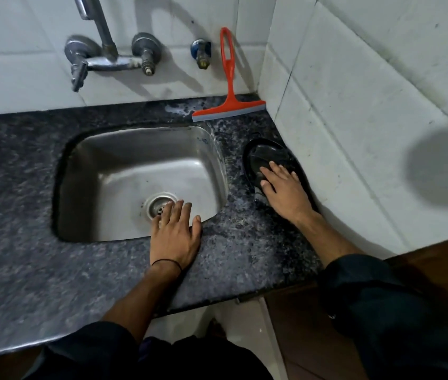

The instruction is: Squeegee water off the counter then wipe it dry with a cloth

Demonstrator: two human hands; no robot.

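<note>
Your right hand lies flat on a dark, crumpled cloth at the right end of the speckled dark granite desk, close to the white tiled side wall. Its fingers are spread and pressed down on the fabric rather than curled around it. Your left hand rests palm down on the front rim of the square stainless steel sink, fingers open and reaching over the edge toward the round metal drain, holding nothing. A thin black band circles that wrist.

The orange plastic squeegee with a grey rubber blade stands apart from both hands at the back of the desk, blade on the stone and looped handle leaning against the rear wall tiles. A pale wet patch sits just left of the blade. Chrome taps are mounted on the wall above the sink.
</note>
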